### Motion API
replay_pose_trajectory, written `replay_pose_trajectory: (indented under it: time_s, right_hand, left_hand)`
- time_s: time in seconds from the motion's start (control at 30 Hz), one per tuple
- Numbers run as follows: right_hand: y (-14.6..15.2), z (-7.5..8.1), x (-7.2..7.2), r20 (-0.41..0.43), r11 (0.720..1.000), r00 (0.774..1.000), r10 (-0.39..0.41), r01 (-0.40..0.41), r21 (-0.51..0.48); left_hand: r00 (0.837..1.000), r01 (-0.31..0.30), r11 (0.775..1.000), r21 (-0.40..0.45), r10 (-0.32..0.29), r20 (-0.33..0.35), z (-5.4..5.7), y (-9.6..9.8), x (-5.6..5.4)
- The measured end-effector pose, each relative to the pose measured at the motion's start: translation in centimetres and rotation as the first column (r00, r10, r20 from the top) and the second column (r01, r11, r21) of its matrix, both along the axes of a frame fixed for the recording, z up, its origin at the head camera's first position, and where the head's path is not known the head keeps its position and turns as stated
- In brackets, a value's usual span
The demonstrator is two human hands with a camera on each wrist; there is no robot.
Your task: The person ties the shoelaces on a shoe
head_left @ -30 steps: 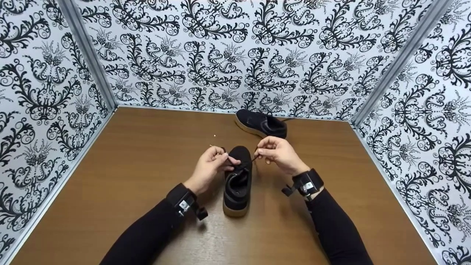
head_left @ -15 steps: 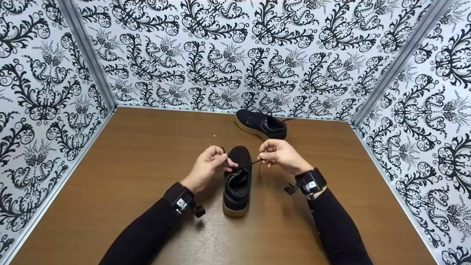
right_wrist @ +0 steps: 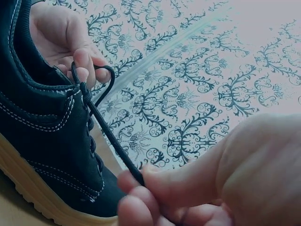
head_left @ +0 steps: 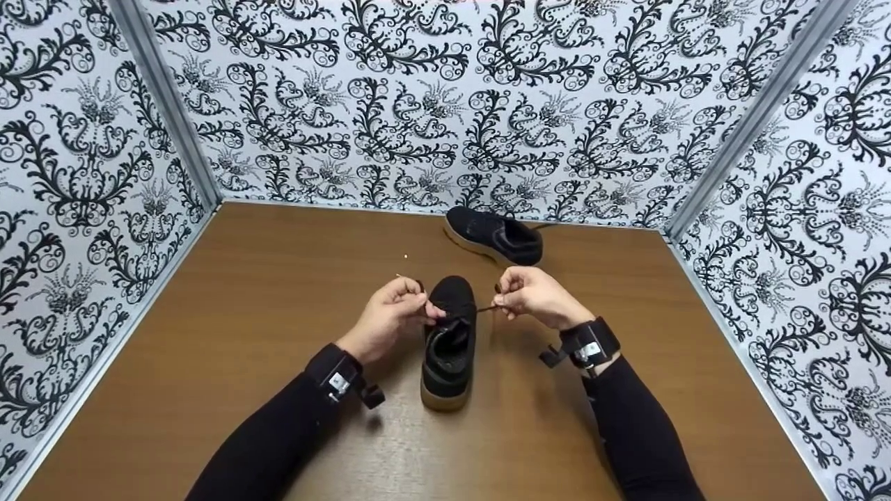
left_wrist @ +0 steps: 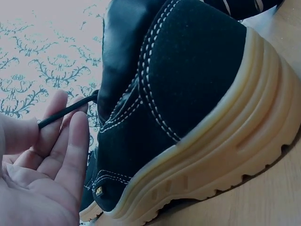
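A black shoe [head_left: 445,385] with white stitching and a tan gum sole stands upright on the table, its toe pointing away from me. At its left side, my left hand [head_left: 397,309] pinches one end of the black shoelace [left_wrist: 67,112], which runs taut to the shoe's throat. My right hand [head_left: 537,298], off to the shoe's right, grips the other lace end [right_wrist: 112,139] between thumb and fingers. That end is stretched straight out from a small knot [right_wrist: 86,95] at the top of the lacing. Beyond the knot, a loop of lace curves by the left hand's fingertips.
A second black shoe [head_left: 494,235] with the same tan sole lies at the back of the wooden table [head_left: 292,278], near the patterned wall [head_left: 390,125]. Small pale specks [head_left: 406,256] lie left of the near shoe's toe. Each wrist wears a black camera strap [head_left: 588,344].
My right hand has moved slightly right and down, drawing its lace end out more sideways. My left hand has shifted a little left, away from the shoe. Both shoes stay put.
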State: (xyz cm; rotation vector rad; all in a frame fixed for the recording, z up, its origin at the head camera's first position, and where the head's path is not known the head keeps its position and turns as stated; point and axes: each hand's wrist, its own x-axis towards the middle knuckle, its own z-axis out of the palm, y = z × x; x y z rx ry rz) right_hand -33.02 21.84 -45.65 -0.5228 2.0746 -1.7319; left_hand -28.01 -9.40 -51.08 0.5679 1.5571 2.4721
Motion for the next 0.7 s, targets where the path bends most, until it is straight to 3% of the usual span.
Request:
replay_pose_trajectory:
  time_s: [0.13, 0.23, 0.4, 0.5, 0.57, 0.7]
  right_hand:
    - [-0.2, -0.1, -0.4, 0.056, 0.99, 0.996, -0.07, 0.076, -0.115]
    - [-0.2, -0.2, -0.7, 0.096, 0.964, 0.991, -0.09, 0.111, -0.241]
    - [-0.4, -0.2, -0.7, 0.148, 0.883, 0.989, -0.017, 0.084, -0.462]
    - [-0.4, -0.1, -0.6, 0.155, 0.848, 0.988, 0.027, 0.06, -0.526]
    - [-0.4, -0.2, -0.6, 0.157, 0.854, 0.987, 0.028, 0.058, -0.517]
    - [-0.1, -0.4, -0.7, 0.132, 0.929, 0.991, 0.011, 0.039, -0.369]
  left_hand:
    - [0.999, -0.017, 0.997, 0.079, 0.013, 0.044, 0.7, -0.6, 0.1]
    - [0.997, -0.037, 0.993, 0.116, 0.029, 0.072, 1.2, -1.0, 0.0]
    - [0.995, -0.046, 0.985, 0.164, 0.032, 0.09, 1.7, -1.6, -0.3]
    - [0.995, -0.045, 0.983, 0.179, 0.028, 0.096, 1.8, -1.8, -0.4]
    - [0.994, -0.048, 0.985, 0.167, 0.031, 0.102, 1.7, -1.8, -0.4]
    - [0.994, -0.03, 0.991, 0.13, 0.015, 0.11, 1.6, -2.1, -0.6]
